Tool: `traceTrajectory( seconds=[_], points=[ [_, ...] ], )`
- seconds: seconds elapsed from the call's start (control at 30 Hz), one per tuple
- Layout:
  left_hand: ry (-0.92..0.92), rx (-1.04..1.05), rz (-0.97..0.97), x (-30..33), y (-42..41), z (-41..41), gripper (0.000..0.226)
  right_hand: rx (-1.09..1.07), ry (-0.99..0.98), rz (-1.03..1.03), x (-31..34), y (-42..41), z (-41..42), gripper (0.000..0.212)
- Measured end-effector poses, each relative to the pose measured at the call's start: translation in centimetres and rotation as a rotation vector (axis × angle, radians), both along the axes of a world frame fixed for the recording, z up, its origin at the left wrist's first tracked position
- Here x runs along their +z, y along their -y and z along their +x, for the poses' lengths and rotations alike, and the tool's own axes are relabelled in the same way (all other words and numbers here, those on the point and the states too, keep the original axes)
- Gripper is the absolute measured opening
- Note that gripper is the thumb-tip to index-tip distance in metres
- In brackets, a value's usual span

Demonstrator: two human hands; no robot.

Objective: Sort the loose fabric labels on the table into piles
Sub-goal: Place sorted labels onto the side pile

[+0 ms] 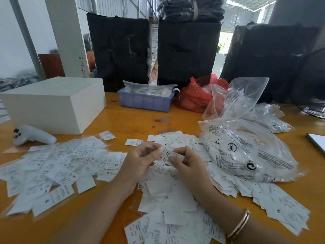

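White fabric labels with black print cover the orange table [133, 120]. One spread of labels [52, 166] lies at the left, showing XS and M marks. A thicker heap of labels [168, 196] lies in the middle under my hands and runs to the right. My left hand [140, 159] and my right hand [186, 161] meet above the heap. Between them they pinch a small stack of labels [168, 155], with XS readable on the top one. A gold bangle sits on my right wrist.
A white box [52, 103] and a white handheld controller [33, 135] stand at the left. A blue tray [144, 101], a red plastic bag [195, 95] and clear printed bags [246, 148] sit behind and to the right. Black wrapped bundles stand at the back.
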State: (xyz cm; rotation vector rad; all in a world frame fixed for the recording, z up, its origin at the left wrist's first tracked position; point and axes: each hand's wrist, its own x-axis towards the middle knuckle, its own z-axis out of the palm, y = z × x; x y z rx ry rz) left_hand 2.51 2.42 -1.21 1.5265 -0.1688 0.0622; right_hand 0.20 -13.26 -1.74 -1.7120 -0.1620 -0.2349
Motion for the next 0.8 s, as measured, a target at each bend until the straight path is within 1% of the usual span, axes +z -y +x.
traceTrajectory(
  seconds=[0.07,0.17,0.33,0.4,0.5,0.67,0.8],
  points=[
    [-0.005,-0.014,0.031,-0.07,-0.01,-0.04,0.011,-0.027,0.025,-0.038,-0.11,0.07,0.10,0.012],
    [-0.016,-0.017,0.036,-0.03,-0.09,0.01,0.019,-0.037,0.028,0.010,-0.16,0.20,0.17,0.010],
    [-0.005,0.039,0.135,-0.23,-0.27,0.23,0.018,-0.037,0.024,0.047,-0.29,0.26,0.29,0.008],
    [-0.019,0.058,0.130,-0.34,-0.29,0.35,0.018,-0.024,0.003,0.040,-0.34,0.26,0.31,0.010],
    [-0.031,0.059,0.074,-0.32,-0.21,0.45,0.011,0.048,-0.043,0.030,-0.43,0.14,0.37,0.011],
    [-0.049,0.032,0.014,-0.28,-0.24,0.34,0.009,0.083,-0.074,-0.079,-0.50,0.07,0.44,0.009],
    [-0.016,0.012,0.110,-0.41,-0.33,0.39,0.015,0.121,-0.098,-0.082,-0.36,0.02,0.27,0.012]
  ],
)
